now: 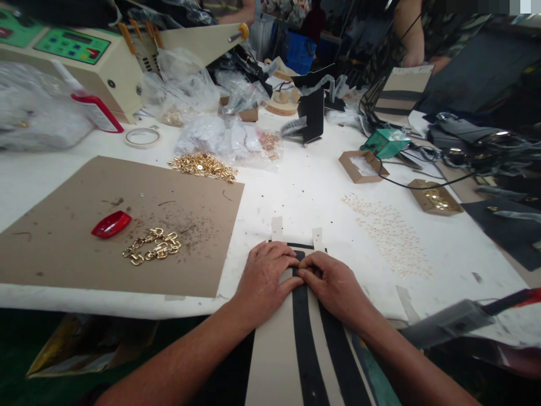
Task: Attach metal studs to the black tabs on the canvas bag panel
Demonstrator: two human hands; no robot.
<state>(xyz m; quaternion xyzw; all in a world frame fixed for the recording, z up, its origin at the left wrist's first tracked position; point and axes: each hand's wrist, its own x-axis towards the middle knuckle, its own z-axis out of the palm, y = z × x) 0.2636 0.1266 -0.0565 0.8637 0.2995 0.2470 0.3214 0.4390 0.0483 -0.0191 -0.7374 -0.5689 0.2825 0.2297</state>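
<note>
I have both hands on the striped panel (291, 344), a beige sheet with black bands that hangs over the near edge of the counter (304, 192). My left hand (264, 279) lies flat on the panel's top left, fingers together and pressing down. My right hand (332, 285) sits just beside it, touching it at the fingertips, which pinch at the centre black strip (305, 338) near the panel's top edge. Two tape tabs (276, 228) stick up beyond that edge onto the counter.

To do this well, my read: keep the left palm as the anchor so the panel can't slide, work the strip with the right fingertips only, press from the middle outward, and keep the strip parallel to the neighbouring band.

Left of the panel: a cardboard sheet (84, 225) carrying a red dish (111, 224) and a cluster of gold rings (153, 246). Beyond the cardboard, a pile of gold fittings (203, 165) and a tape roll (142, 137). Right of the panel: small beads (389, 231) scattered on the counter.

Writing: the green control panel (71, 45) on the far-left machine has a display and buttons, all too small to read. The red-labelled bottle (95, 110) is illegible too. No brand readable.
</note>
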